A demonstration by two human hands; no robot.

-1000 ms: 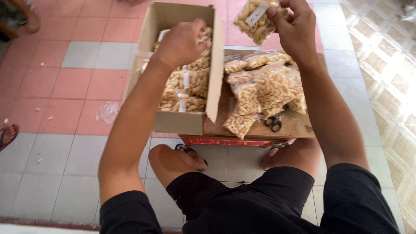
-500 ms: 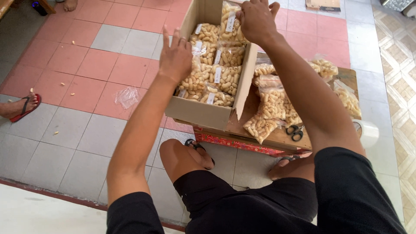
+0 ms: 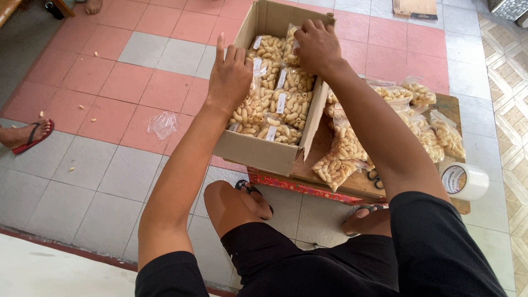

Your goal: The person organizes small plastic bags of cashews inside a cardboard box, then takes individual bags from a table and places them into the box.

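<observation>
While the right hand [image 3: 314, 47] was holding a clear bag of pale curled snacks up in the air a second ago, it's now down at the far end of the cardboard box [image 3: 258, 151], fingers curled over a bag [image 3: 294, 41] it's pressing in, so that one looks packed. The left hand [image 3: 228, 77] rests flat on the packed bags by the near-left wall, fingers together, index up, gripping nothing. The box sits on a low wooden table [image 3: 322, 159] with more loose bags [image 3: 423, 129], scissors and a tape roll [image 3: 463, 180], over pink and grey floor tiles [image 3: 104, 82] with a stray plastic bag [image 3: 163, 124] and somebody's sandalled foot [image 3: 25, 135] off to the left.
</observation>
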